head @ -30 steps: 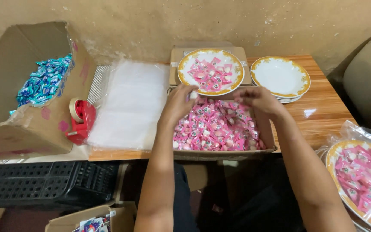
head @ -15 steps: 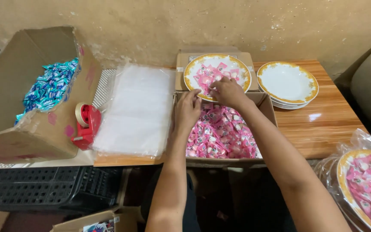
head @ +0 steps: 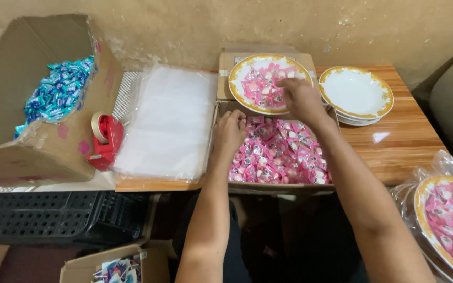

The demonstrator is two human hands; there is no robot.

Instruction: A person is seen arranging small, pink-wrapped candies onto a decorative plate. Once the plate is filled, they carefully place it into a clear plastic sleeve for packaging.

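wooden table (head: 405, 141); on it a candy box (head: 279, 186), stacked empty plates (head: 356, 94), clear bags (head: 169, 123); red tape dispenser (head: 106, 139) beside.

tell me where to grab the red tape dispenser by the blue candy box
Take the red tape dispenser across its narrow body, just below the tape roll, coming from above. It stands upright between the cardboard box and the clear bags, so its flanks look crowded.

A rough, stained beige wall (head: 195, 26) rises behind the wooden counter (head: 410, 141), whose glossy top catches a patch of light. Below its left side sits a black plastic crate (head: 43, 220).
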